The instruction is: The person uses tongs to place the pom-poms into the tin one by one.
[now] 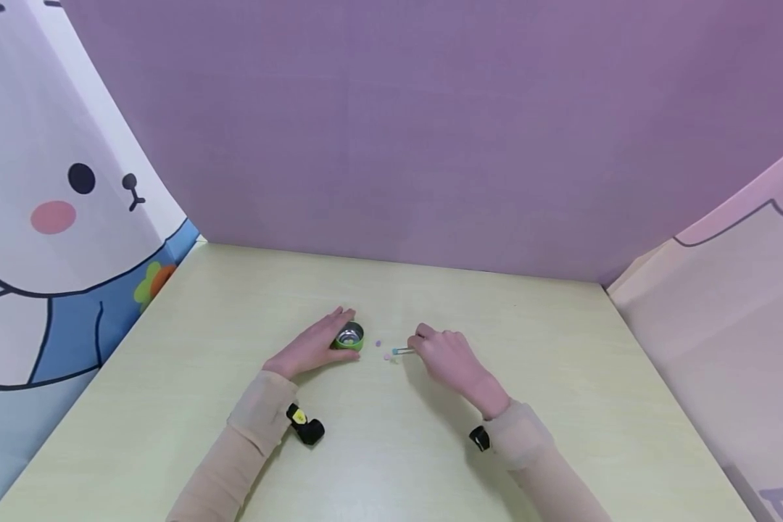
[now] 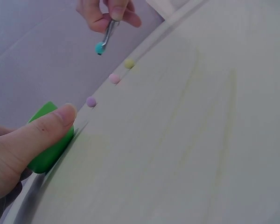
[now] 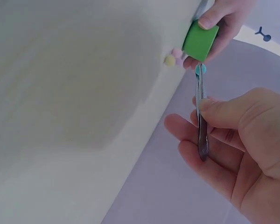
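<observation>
My left hand [image 1: 309,349] holds a small green bowl [image 1: 357,346] with a shiny metal inside, thumb on the near side and fingers round the far side. Something small and yellowish shows at the bottom of it. In my right hand [image 1: 452,360], thumb and fingers pinch metal tweezers [image 3: 202,112]. Their tips grip a turquoise ball [image 2: 99,48], held above the table to the right of the bowl. Between the hands lie a purple ball [image 2: 91,101], a pink ball [image 2: 114,78] and a yellow ball [image 2: 129,63].
The pale wooden table [image 1: 378,449] spreads out on all sides of the hands. A purple backdrop [image 1: 431,145] stands along its far edge, with printed cartoon cloths [image 1: 59,145] at the sides. Both wrists wear a small black camera [image 1: 308,429].
</observation>
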Demonstrator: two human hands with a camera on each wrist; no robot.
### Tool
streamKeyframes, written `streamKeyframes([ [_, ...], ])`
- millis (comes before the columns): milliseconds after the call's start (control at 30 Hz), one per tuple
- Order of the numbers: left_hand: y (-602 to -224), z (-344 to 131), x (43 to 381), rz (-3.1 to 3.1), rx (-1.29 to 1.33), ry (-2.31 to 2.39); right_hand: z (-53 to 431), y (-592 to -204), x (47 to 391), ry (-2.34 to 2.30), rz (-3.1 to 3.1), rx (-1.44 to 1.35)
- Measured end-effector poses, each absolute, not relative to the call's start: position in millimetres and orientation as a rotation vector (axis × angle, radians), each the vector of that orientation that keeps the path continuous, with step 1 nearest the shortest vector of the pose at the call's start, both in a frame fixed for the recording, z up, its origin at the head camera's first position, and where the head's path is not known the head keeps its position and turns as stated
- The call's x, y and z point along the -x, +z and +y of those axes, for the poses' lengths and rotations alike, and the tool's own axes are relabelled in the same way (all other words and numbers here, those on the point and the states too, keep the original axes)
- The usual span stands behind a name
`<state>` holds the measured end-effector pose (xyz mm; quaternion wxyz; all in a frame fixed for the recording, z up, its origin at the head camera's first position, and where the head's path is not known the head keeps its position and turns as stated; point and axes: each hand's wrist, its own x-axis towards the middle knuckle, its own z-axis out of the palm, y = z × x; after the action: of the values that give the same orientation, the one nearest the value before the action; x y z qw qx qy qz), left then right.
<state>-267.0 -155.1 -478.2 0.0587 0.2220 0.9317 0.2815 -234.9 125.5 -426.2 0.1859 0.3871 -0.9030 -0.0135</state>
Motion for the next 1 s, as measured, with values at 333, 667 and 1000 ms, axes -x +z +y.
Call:
streamKeyframes([
  [333,-479,-154,266,2.815,-0.666,0.870,107,-419,246,-0.036,-2.535,-1.096],
  [667,-478,-156,265,2.814,-0.667,0.870,94,-415,256,-0.047,-2.605,-1.066],
  [1000,-479,-158,265,2.817,-0.653,0.886,74,-409,262,-0.084,-2.667,-1.085],
])
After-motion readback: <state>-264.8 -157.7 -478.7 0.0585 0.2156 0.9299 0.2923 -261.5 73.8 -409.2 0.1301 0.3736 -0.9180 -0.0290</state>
